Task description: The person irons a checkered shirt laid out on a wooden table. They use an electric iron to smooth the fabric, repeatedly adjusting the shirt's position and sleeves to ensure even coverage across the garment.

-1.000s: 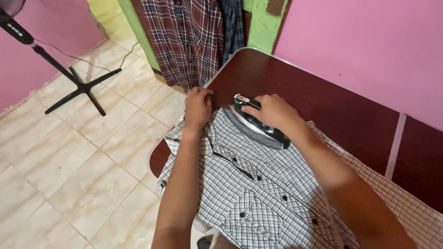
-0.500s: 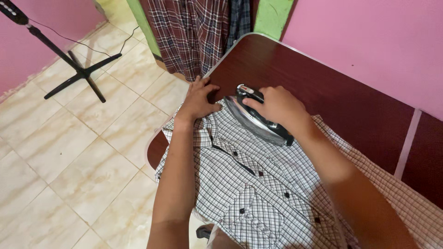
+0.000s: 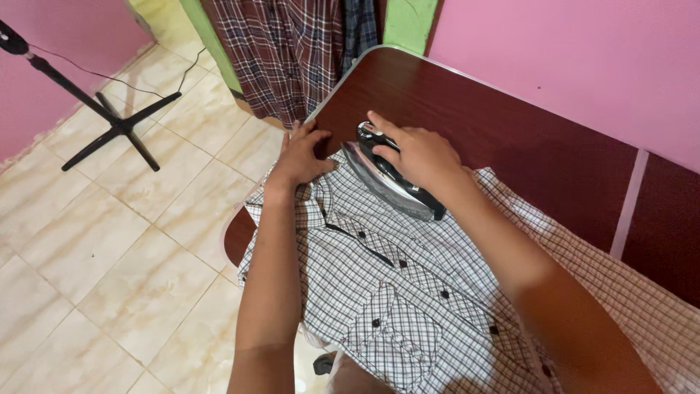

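Checked button-up shirt [image 3: 408,292] spread flat on dark red table [image 3: 510,138], collar end toward the far edge. Right hand [image 3: 419,157] wrapped around the handle of the clothes iron [image 3: 386,182], resting on the shirt by the collar. Left hand [image 3: 302,157] just left of the iron, fingers spread flat, pinning the collar. Fabric likely soft, light, prone to slipping; iron likely heavy, hot underneath, best gripped by the handle. No labels or signs visible.
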